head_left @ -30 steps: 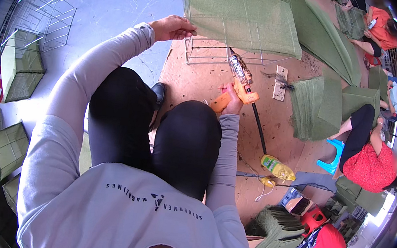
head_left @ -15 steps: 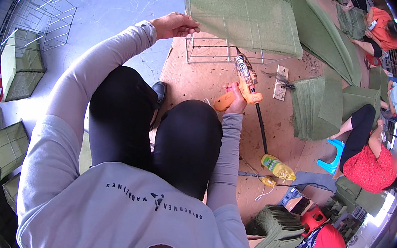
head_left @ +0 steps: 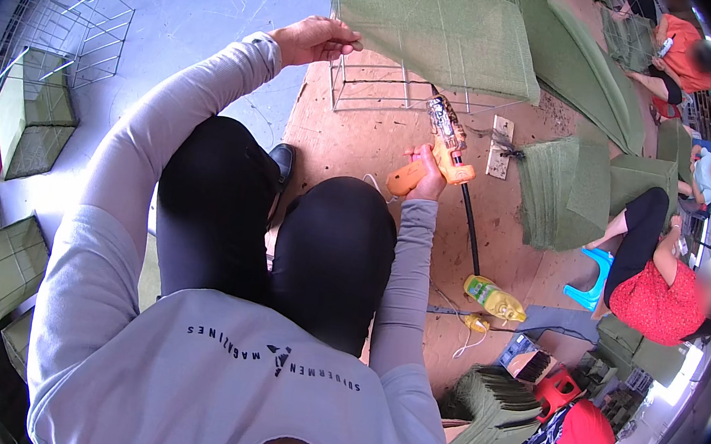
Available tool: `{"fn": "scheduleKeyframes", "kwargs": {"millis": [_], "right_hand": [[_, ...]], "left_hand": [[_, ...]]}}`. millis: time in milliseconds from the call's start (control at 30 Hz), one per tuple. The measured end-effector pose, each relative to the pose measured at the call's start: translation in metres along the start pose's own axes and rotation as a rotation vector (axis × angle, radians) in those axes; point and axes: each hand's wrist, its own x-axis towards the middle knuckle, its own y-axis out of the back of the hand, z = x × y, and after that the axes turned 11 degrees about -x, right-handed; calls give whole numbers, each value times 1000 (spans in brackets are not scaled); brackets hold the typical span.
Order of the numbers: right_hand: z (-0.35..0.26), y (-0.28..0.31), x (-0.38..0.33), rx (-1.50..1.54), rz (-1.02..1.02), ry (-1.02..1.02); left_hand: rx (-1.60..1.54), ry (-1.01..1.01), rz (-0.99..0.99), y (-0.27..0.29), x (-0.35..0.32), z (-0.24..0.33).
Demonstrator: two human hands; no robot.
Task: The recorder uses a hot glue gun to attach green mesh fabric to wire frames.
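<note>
At the corner of a sheet of green mesh fabric (head_left: pixel 434 34), my left hand (head_left: pixel 319 41) is closed, its thumb and fingertips pinching the edge. The sheet lies over a wire frame (head_left: pixel 370 92), whose near bars stick out below it. My right hand (head_left: pixel 431 178) grips the handle of an orange hot glue gun (head_left: pixel 447 149). Its dark, patterned barrel points away from me, with the nozzle close to the frame's near bars. From the gun's rear a long black rod (head_left: pixel 468 230) runs toward a yellow bottle (head_left: pixel 494 299).
Beside the gun are a power strip (head_left: pixel 500 146) and a stack of green fabric sheets (head_left: pixel 565 193). Wire frames (head_left: pixel 88 25) and green-covered boxes (head_left: pixel 35 111) stand at left. Several people work at right, one in red (head_left: pixel 658 296) by a blue stool (head_left: pixel 590 279).
The glue gun has shifted slightly right and nearer to me. My left hand has risen a little, still holding the fabric edge. The whole view has moved slightly.
</note>
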Motion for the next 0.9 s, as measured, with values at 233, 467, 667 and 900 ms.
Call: {"fn": "scheduleKeyframes", "kwargs": {"millis": [233, 467, 667, 900], "right_hand": [[-10, -1, -1, -1, 23, -11], [-8, 9, 8, -28, 51, -4], [-11, 9, 10, -12, 54, -7], [-9, 12, 15, -13, 66, -42]], "left_hand": [[-10, -1, -18, -6, -1, 3], [-51, -20, -49, -9, 2, 6], [-75, -53, -54, -16, 5, 8], [-102, -80, -29, -23, 4, 10]]}}
